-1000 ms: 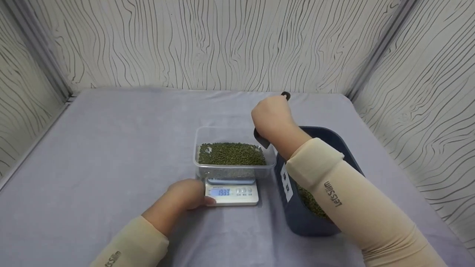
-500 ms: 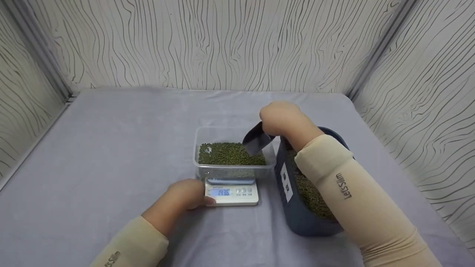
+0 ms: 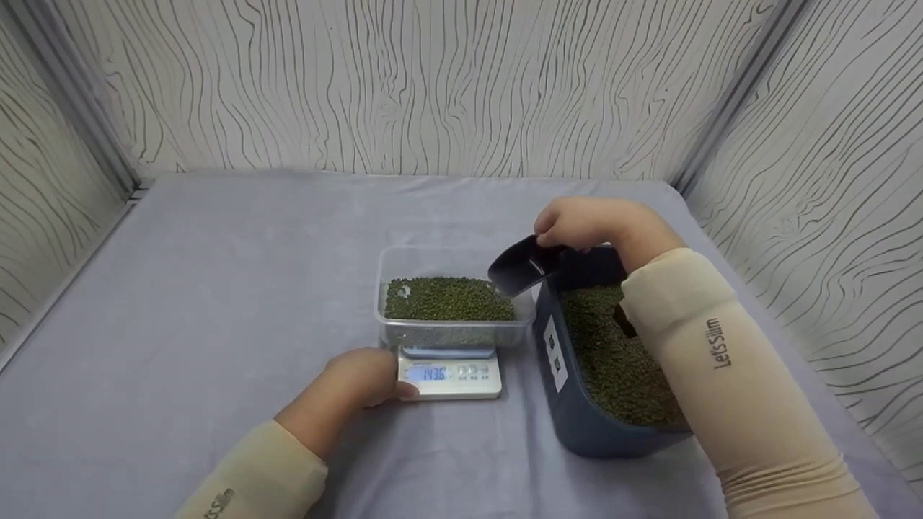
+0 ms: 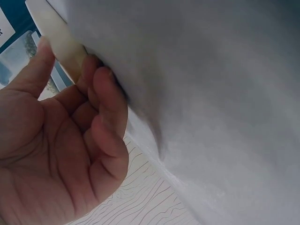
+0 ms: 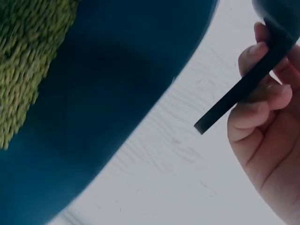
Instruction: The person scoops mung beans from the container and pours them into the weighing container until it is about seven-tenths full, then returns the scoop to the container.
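Observation:
My left hand [image 3: 364,375] grips the left edge of a white kitchen scale [image 3: 451,390], its display reading 143.6. In the left wrist view the thumb lies along the scale's edge [image 4: 58,40], with the fingers curled at its side. A clear plastic container [image 3: 454,333] rests on the scale, partly filled with green mung beans [image 3: 447,299]. My right hand [image 3: 588,222] holds a black scoop [image 3: 515,268] by its handle. The scoop's bowl is tilted over the container's right rim. The right wrist view shows the curled fingers around the handle [image 5: 234,99].
A dark blue bin [image 3: 598,436] with more mung beans [image 3: 620,360] stands just right of the scale, a white label [image 3: 555,353] on its side. My right forearm passes over its right part. A pale cloth [image 3: 216,288] covers the table, and patterned panels [image 3: 433,86] enclose it.
My right hand with the scoop has moved right, and the scoop has turned from steeply tipped to flatter. The display went from about 198 to 143.6. My left hand stays put.

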Demonstrator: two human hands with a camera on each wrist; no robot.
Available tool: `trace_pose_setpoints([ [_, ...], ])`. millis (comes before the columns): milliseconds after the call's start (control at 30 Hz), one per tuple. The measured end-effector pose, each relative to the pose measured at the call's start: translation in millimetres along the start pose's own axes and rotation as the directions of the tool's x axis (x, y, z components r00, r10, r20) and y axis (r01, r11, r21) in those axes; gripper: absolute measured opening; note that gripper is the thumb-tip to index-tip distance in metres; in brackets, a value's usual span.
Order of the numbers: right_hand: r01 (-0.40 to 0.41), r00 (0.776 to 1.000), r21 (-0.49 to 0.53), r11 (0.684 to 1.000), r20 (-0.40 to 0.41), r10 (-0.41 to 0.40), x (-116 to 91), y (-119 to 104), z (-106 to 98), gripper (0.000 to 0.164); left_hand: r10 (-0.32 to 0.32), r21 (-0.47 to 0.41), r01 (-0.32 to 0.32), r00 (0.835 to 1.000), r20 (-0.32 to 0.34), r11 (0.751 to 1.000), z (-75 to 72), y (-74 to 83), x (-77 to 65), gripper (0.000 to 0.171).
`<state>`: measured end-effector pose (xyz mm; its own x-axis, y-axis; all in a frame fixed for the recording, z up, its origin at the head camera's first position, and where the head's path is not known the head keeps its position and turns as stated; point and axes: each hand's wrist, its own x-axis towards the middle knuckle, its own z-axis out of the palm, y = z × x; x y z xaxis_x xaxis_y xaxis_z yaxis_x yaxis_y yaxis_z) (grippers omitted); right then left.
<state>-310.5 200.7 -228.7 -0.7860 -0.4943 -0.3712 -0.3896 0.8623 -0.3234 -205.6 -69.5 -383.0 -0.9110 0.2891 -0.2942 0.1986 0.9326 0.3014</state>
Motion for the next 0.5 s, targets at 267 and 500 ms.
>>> trace_pose_setpoints([
  [267,-0.106,0.992,0.019,0.994,0.068,0.104,-31.4,33.8,-13.8,0.029,-0.02,0.025,0.019,0.999,0.028,1.0,1.6,0.6,2.1,0.046],
  [500,-0.239,0.964,-0.091,0.967,0.096,0.247,-47.5,53.5,-10.4,0.025,0.004,0.014,-0.005,1.0,0.014,1.0,1.9,-2.1,2.0,0.045],
])
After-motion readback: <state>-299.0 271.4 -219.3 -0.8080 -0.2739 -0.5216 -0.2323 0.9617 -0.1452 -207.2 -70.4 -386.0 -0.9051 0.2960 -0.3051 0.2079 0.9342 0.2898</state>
